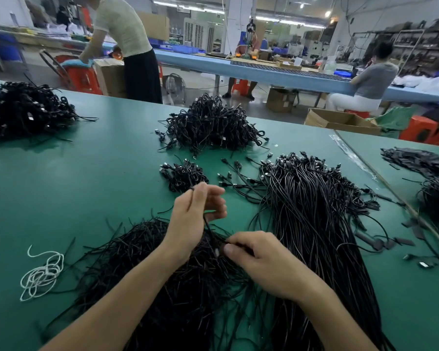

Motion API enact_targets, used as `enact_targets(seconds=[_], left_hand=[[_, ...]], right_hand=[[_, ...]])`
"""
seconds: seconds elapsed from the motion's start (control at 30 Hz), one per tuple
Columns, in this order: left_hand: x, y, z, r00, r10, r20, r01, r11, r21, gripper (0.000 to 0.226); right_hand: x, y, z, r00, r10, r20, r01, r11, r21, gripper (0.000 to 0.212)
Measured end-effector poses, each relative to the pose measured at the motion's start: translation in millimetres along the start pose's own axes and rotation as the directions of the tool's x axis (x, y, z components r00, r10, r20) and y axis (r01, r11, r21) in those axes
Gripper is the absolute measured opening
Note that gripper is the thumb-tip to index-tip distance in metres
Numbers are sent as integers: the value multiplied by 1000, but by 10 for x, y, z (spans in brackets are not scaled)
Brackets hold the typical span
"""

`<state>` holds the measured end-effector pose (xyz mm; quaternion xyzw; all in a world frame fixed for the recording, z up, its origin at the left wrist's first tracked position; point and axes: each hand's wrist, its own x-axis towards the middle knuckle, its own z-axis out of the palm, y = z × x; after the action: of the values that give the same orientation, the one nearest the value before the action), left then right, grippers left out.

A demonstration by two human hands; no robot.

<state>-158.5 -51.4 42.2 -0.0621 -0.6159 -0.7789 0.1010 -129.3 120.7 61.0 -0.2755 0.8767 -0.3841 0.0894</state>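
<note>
Fingers [214, 193] of your left hand [198, 214] curl around a black cable [209, 230], your right hand [261, 259] at its 5 o'clock pinching the lower end, both over the pile of ties [150, 274] at the table's [86, 173] 6 o'clock edge.

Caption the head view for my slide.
Left hand and right hand hold a black cable over a green table.

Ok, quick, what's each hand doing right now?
Left hand: grips a thin black cable, fingers curled round it.
Right hand: pinches the same cable lower down.
</note>
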Motion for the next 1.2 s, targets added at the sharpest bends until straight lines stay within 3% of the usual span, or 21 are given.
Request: enact_targets(seconds=[0.1, 0.2, 0.3, 0.37, 0.47, 0.53, 0.63, 0.7, 0.73, 0.8, 0.87, 0.9, 1.0, 1.07, 1.13, 1.2], left_hand=[[-66, -49, -67, 989, 17, 147, -77, 907, 414, 39], [-190, -18, -36, 947, -152, 284, 4, 888, 460, 53], [-277, 81, 31, 858, -341, 384, 245, 929, 277, 67], [-288, 177, 46, 810, -364, 459, 337, 930, 143, 64], [-215, 263, 70, 872, -258, 415, 338, 932, -131, 52], [-140, 261, 100, 941, -194, 278, 279, 909, -309, 47], [-11, 197, 87, 982, -156, 109, 189, 856, -481, 42], [38, 105, 64, 994, -93, 53, 105, 940, -324, 37], [35, 51, 49, 999, -35, 29, 37, 994, -102, 34], [-22, 3, 29, 994, 78, 83, -101, 938, 331, 31], [-101, -11, 22, 973, 25, 230, -136, 866, 480, 40], [-146, 2, 25, 959, -57, 276, -88, 870, 486, 48], [-232, 71, -8, 898, -296, 326, 140, 895, 424, 70], [-250, 136, -49, 859, -357, 368, 251, 918, 307, 69], [-221, 196, -97, 819, -345, 458, 372, 927, 33, 62], [-167, 270, -116, 801, -257, 540, 463, 838, -288, 54]], right_hand=[[16, -90, -147, 984, -62, -170, 61, 998, -12, 18], [64, -103, -249, 944, -83, -321, 87, 996, -3, 15], [128, -68, -214, 911, -57, -409, 98, 992, 80, 10], [155, -46, -145, 900, 1, -436, 96, 975, 200, 14], [150, -20, -23, 935, 79, -344, 13, 966, 259, 26], [133, -11, 54, 977, 86, -197, -57, 987, 149, 35], [93, -47, 111, 994, 114, 6, -113, 990, -86, 32], [64, -86, 83, 989, 136, 60, -127, 982, -140, 35], [54, -109, 46, 990, 133, 52, -124, 981, -147, 34], [46, -146, -56, 996, 81, -40, -87, 980, -177, 26], [54, -160, -164, 984, 27, -175, -62, 978, -198, 19], [59, -162, -212, 972, 6, -234, -52, 980, -191, 17], [104, -147, -301, 924, -49, -378, 7, 994, -110, 19], [159, -126, -288, 899, -54, -435, 44, 998, -34, 16], [205, -107, -207, 905, -26, -426, 59, 996, 65, 16], [223, -90, -83, 932, 32, -361, 22, 989, 145, 21]])
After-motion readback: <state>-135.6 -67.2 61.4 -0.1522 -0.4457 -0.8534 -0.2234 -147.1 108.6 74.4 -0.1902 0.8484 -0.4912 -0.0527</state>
